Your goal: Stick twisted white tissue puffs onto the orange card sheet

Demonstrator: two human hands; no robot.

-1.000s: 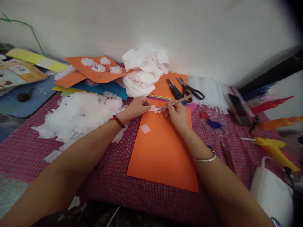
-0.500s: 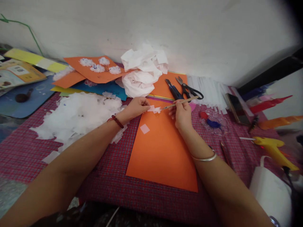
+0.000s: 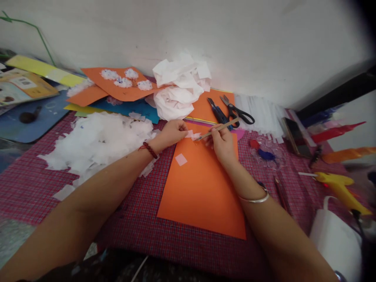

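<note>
My left hand [image 3: 175, 132] pinches the edge of small white paper pieces [image 3: 194, 135] above the upper part of an orange sheet [image 3: 202, 188]. Between the fingers of my right hand [image 3: 222, 143] is a thin paintbrush [image 3: 221, 126], its pale handle slanting up to the right. The brush tip meets the paper pieces or lies just over them; I cannot tell which. A single white paper square [image 3: 181, 159] rests on the orange sheet, below my left hand. Left of that sheet spreads a big heap of white paper squares [image 3: 100, 137], partly behind my left forearm.
Behind lie crumpled white paper [image 3: 176, 103], a box cutter [image 3: 216, 111], scissors [image 3: 239, 112] and white paper strips [image 3: 258, 113]. Orange card with white fluffy flowers [image 3: 129, 92] sits back left. Toward the right are a phone [image 3: 295, 137], a yellow glue gun [image 3: 335, 180] and a pencil [image 3: 282, 196].
My right hand has shifted slightly left and down, and the brush handle slants more steeply. My left hand keeps its pinch on the paper. The view has shifted a little.
</note>
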